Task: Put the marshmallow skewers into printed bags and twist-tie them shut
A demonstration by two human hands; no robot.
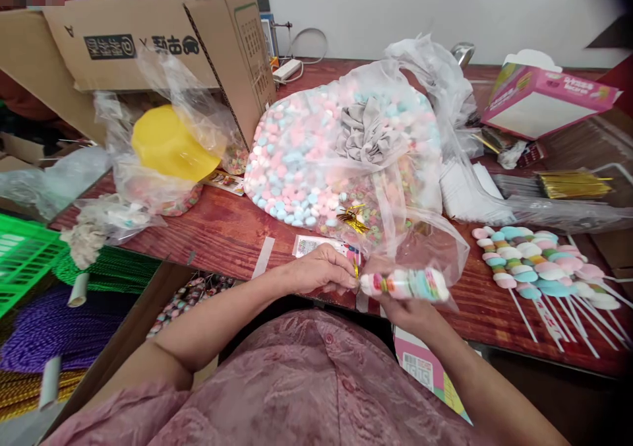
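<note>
Near the table's front edge, my left hand (321, 269) pinches a gold twist tie (356, 270) at the gathered end of a clear wrapper. My right hand (406, 311) is closed beneath a wrapped marshmallow skewer (408, 284), which lies sideways, its pink, white and blue pieces showing through the plastic. Some of the right fingers are hidden behind it. Just beyond my left hand lies a printed card (316, 247). A small bunch of gold twist ties (352, 219) rests on the big clear bag of pastel marshmallows (291, 162).
Several marshmallow skewers (539, 261) are piled at right, sticks toward me. White slips (467, 192), more gold ties (573, 185) and a pink box (548, 96) stand behind. A large carton (163, 37), a yellow object in plastic (171, 142) and a green basket (24, 248) are left.
</note>
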